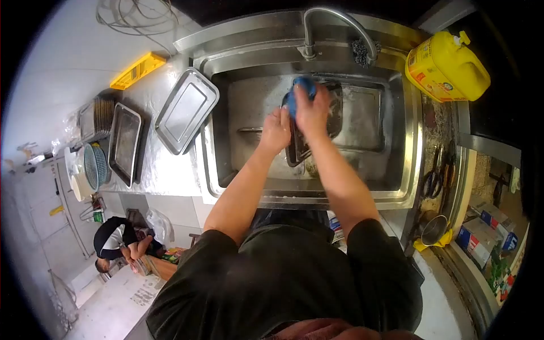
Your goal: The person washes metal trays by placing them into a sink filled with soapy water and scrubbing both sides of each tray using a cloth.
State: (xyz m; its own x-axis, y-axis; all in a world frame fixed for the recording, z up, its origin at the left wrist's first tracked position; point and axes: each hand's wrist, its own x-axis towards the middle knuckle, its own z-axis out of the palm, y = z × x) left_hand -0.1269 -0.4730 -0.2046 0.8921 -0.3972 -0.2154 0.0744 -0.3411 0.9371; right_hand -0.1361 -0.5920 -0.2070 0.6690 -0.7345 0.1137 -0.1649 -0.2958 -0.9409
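Your right hand (313, 115): wrapped round blue scrubber (304, 87); left hand (276, 131), beside it: gripping dark tray (335, 111); apparently scrubbing, next stroke needs firm hold.

Steel sink (243, 96), dark tray (298, 153) inside, counter (165, 173), metal trays (186, 110)

Shirt (283, 277) was dk., approx. black, w/ short, loose sleeves (368, 243); forearms (241, 190), L hand (276, 131) & R hand (311, 116) were bare.
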